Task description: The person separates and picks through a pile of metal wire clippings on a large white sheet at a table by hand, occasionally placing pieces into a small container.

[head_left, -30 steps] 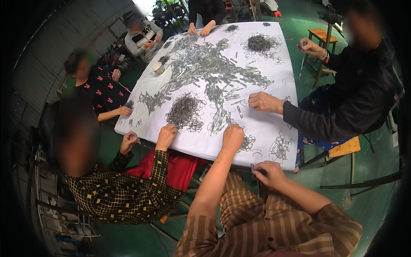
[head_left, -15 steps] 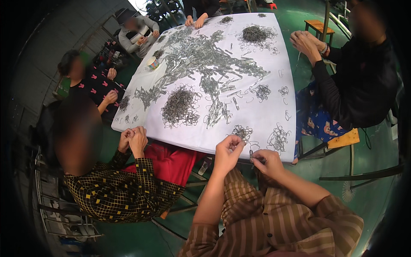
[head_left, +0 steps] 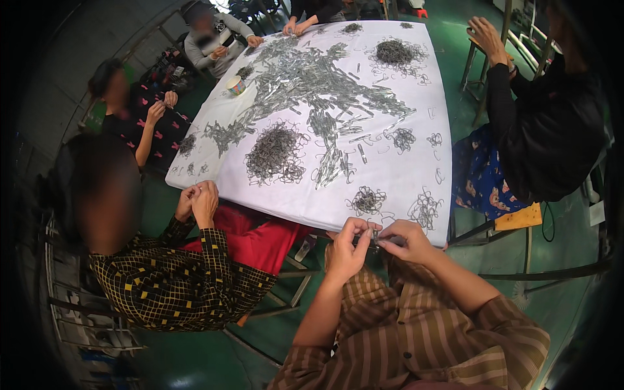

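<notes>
At the near edge of the table, my left hand [head_left: 348,250] and my right hand [head_left: 413,242] are close together, fingertips nearly meeting. My right hand pinches a small metal strip [head_left: 375,236] between thumb and forefinger. The left thumb and forefinger are pressed together beside it; whatever they hold is too small to make out. Just beyond my fingers lie a small heap of bent wire hooks [head_left: 366,200] and a looser scatter of wire hooks [head_left: 424,209]. Farther in, a large pile of wire hooks [head_left: 275,153] sits left of many flat metal strips [head_left: 325,140].
The white-covered table [head_left: 227,170] is shared with several people. A patterned-sleeved person [head_left: 185,286] sits close at my left, a dark-sleeved person [head_left: 539,130] at the right. A paper cup [head_left: 235,85] stands on the far left part; another hook pile [head_left: 394,51] lies far right.
My two hands have come together, the right one moving left and slightly up with the strip. The person at the right has raised their hands away from the table.
</notes>
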`<state>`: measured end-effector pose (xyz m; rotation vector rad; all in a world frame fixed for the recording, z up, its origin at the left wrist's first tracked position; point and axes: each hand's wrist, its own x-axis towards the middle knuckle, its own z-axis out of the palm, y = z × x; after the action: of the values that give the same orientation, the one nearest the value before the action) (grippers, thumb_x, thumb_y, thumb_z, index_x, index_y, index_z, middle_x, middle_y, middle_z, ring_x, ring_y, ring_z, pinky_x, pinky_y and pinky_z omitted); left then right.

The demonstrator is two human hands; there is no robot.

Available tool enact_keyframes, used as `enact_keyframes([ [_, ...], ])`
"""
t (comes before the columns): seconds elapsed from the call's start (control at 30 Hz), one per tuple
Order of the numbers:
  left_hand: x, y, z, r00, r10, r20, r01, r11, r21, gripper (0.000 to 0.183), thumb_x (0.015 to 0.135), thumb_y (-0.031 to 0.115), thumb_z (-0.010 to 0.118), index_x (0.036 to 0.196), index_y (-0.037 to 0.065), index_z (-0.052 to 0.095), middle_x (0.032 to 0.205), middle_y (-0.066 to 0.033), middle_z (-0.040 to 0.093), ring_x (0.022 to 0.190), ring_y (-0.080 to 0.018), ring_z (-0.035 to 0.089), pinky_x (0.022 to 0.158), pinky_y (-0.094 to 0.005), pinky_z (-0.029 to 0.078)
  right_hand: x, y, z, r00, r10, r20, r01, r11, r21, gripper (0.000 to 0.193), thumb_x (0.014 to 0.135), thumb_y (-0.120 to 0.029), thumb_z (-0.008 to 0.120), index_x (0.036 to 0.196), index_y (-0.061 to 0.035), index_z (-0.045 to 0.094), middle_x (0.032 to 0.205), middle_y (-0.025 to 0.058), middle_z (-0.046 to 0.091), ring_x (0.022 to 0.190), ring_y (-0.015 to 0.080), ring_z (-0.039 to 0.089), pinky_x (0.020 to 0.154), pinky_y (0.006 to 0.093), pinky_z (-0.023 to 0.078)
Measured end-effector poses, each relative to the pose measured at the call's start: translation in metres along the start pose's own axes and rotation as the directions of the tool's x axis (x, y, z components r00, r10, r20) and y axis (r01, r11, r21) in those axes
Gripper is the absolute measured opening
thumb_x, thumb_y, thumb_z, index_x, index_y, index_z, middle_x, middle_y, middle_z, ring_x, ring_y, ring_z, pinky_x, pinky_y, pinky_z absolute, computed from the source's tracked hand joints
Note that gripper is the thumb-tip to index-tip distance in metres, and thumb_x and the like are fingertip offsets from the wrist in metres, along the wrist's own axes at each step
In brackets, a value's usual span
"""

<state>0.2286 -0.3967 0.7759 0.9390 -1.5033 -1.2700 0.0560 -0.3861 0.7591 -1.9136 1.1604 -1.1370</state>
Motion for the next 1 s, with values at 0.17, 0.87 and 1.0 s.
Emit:
enact_keyframes([
  [0.17,-0.005,-0.01,-0.001,1.0,-0.013,0.025,0.011,0.997,0.07,0.003,0.086,-0.002,0.045,0.086,0.0,0.043,0.09,-0.0115,0.058,0.085,-0.012,0.054,0.079,-0.0255,0.042,0.055,0.048,-0.014,0.956,0.254,-0.148,-0.261,0.965,-0.031,0.024,0.075,-0.02,0.064,0.086,0.0009,0.064,0.078,0.0171,0.062,0.073,0.0278,0.061,0.065,0.0346,0.048],
  [0.87,-0.028,-0.035,0.007,0.999,-0.016,-0.04,0.019,0.997,0.073,0.004,0.084,-0.002,0.049,0.087,-0.001,0.046,0.086,-0.0106,0.06,0.082,-0.014,0.057,0.074,-0.0253,0.044,0.126,0.094,0.009,0.932,0.336,-0.138,-0.355,0.922,-0.151,0.011,0.071,-0.001,0.06,0.08,0.0047,0.06,0.072,0.0171,0.062,0.066,0.026,0.062,0.059,0.0333,0.049],
  [1.0,-0.02,-0.024,0.012,0.995,0.02,-0.098,-0.004,0.986,0.169,0.004,0.084,0.001,0.052,0.086,-0.002,0.05,0.083,-0.0114,0.064,0.074,-0.0127,0.059,0.068,-0.0245,0.046,0.081,0.044,-0.001,0.834,0.534,0.141,-0.538,0.728,0.425,0.015,0.073,-0.006,0.066,0.083,0.0046,0.062,0.065,0.0072,0.061,0.059,0.0119,0.058,0.054,0.024,0.046],
])
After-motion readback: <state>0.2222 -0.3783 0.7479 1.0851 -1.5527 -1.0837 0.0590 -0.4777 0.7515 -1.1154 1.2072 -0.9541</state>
